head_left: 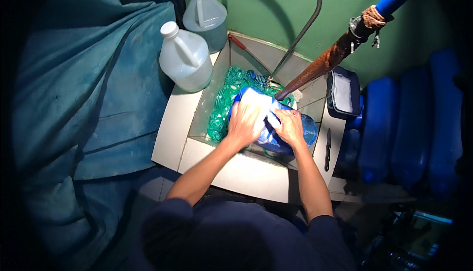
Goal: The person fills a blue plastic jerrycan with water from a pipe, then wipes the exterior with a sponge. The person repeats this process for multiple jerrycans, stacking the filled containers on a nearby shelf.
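My left hand rests on a blue-and-white wet cloth, its fingers stretched forward and partly washed out by glare. On the cloth's right side, my right hand has bent fingers closed on it. Whether the white is foam or fabric is unclear in the bright light. Both hands work inside a tiled basin. Beneath and behind the cloth lies a heap of green netting. A translucent blue rounded container shows just right of my right hand.
Two whitish jugs stand at the basin's back left. A rusty pipe slants down over the basin. On the right ledge are a dark tub and a knife. Blue jerrycans stand beyond. A blue-green curtain hangs left.
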`<state>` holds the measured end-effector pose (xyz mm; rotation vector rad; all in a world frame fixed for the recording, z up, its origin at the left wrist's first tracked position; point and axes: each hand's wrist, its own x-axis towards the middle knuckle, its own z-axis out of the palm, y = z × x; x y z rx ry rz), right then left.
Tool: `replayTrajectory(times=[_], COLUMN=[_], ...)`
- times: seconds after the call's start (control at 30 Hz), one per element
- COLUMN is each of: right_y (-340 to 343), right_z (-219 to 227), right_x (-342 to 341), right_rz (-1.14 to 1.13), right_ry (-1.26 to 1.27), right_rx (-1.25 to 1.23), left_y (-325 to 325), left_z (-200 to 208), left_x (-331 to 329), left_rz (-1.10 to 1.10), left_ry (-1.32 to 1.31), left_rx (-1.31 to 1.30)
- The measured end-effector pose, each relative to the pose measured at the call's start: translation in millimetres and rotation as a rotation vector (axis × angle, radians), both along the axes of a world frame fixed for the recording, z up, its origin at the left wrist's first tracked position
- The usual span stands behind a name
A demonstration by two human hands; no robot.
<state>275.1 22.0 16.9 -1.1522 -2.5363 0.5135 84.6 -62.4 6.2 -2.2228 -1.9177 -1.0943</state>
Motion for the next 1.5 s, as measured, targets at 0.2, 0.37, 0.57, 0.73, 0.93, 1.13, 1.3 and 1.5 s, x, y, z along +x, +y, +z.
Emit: replayTrajectory(times=[0.2,0.37,0.57,0.73,0.93,1.13,1.3,1.5], right_y=[-6,-9,-7,-2,1,-14,-57,-48], right_z=[7,10,14,5,1,16,38,38], right_x=[11,9,2,2,-3,-14,20,50], right_rz=[-0.061,-0.054,-0.075,-0.09,-0.179,-0.269,-0.064,-0.381], right_ry=[-0.14,-0.073,-0.022,-0.04,-0.004,0.203,0.174,-0.171], right_rx=[-0.099,-0.059,-0.041,-0.007,0.025,0.076,-0.13,0.216], left_y=[-5,9,140,114,52,-1,-24,92], left_z=[-41,-96,-151,-278,-312,-122,-24,12], left_x=[3,-54,-96,-68,-55,65,74,12], left_rz=[0.152,0.132,-0.601,0.162,0.644,0.882,-0.129,-0.576], left_ry=[0.002,-1.393,-0.847,-2.083,-2.061,-1.988,-1.209,0.349], left_rx=[0.059,-0.487,-0.568,-1.327,-1.29,-0.695,-0.18,-0.364])
